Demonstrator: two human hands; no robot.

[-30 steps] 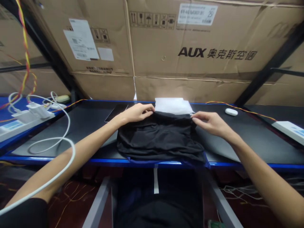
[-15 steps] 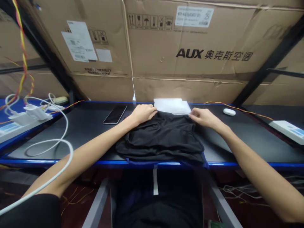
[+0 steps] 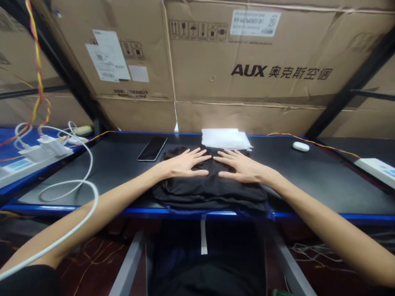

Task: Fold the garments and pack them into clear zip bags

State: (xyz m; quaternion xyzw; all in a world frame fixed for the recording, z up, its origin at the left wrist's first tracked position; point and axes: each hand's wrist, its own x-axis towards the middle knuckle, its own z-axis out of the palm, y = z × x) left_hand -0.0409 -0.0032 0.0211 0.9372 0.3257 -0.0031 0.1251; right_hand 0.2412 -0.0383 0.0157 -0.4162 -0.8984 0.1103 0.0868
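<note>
A black cloth [image 3: 210, 193] lies in layers at the front middle of the table, with a bit of dark blue fabric under its lower edge. My left hand [image 3: 188, 163] rests flat on its upper left part, fingers spread. Across from it, my right hand [image 3: 239, 165] presses flat on the upper right part, fingers also spread. The fingertips of the two hands point at each other with a small gap between. White sheets [image 3: 226, 139] lie just behind the cloth.
A phone [image 3: 152, 149] lies left of the cloth. At the left are a power strip [image 3: 37, 158] and a looping white cable [image 3: 89, 213]. A white case [image 3: 300, 146] and another power strip [image 3: 378, 170] are at right. Cardboard [image 3: 197, 82] stands behind the table.
Both hands let go of the cloth's far edge, opened and moved inward and nearer onto its top. The view has shifted slightly.
</note>
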